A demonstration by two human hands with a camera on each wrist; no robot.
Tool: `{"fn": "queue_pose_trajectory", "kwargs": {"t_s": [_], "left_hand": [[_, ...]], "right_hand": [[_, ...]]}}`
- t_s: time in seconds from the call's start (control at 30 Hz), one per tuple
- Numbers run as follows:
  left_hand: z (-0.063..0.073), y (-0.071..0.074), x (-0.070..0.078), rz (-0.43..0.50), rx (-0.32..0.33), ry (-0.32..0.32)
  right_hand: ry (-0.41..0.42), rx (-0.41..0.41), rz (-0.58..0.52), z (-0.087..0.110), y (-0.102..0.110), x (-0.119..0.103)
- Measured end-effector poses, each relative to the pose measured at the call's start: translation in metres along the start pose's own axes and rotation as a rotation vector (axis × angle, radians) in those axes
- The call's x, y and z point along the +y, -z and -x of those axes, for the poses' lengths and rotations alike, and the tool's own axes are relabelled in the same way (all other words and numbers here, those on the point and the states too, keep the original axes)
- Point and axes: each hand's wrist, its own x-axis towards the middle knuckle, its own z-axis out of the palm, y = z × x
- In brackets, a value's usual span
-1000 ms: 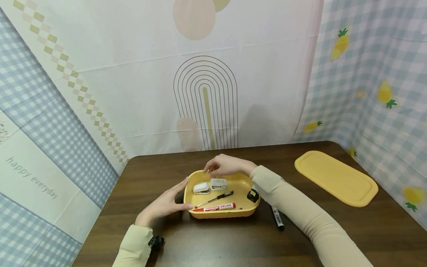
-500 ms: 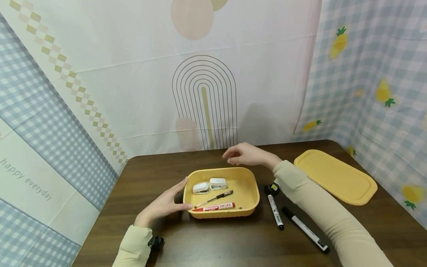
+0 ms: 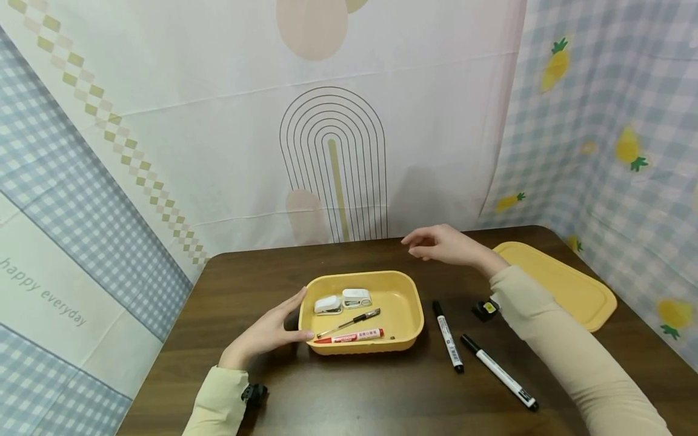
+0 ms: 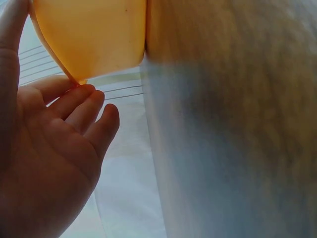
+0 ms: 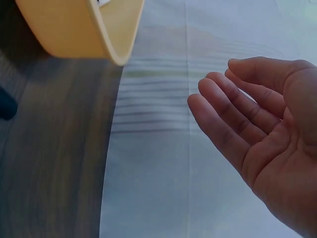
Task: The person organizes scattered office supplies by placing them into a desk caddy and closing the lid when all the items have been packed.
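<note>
My left hand (image 3: pixel 268 332) holds the left end of a yellow plastic box (image 3: pixel 411 303), its thumb at the front corner and fingers at the back rim. In the left wrist view, those fingertips touch the rim of the box (image 4: pixel 94 39). Inside lie two white mini staplers (image 3: pixel 328 305), a black pen (image 3: pixel 349 323) and a red whiteboard marker (image 3: pixel 349 336). My right hand (image 3: pixel 444 243) is raised beyond the box's back right corner. Its fingers are loosely curved and hold nothing in the right wrist view, apart from the box (image 5: pixel 74 29).
Right of the box, a white marker with black cap (image 3: pixel 448 336) and a longer one (image 3: pixel 500 372) lie on the dark wood table (image 3: pixel 349 393). A yellow lid (image 3: pixel 572 293) lies at the back right, partly behind the right sleeve (image 3: pixel 567 351). Patterned cloth hangs behind.
My right hand has moved up and right, from over the box's back rim to beyond its right corner. The two markers have come out from behind the right sleeve. The left hand stays put.
</note>
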Motion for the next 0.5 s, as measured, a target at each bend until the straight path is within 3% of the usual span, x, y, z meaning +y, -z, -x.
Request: {"fn": "queue_pose_trajectory", "kwargs": {"t_s": [0.5], "left_hand": [[0.0, -0.002, 0.0, -0.001, 0.007, -0.006]], "right_hand": [[-0.079, 0.118, 0.02, 0.041, 0.015, 0.019]]}}
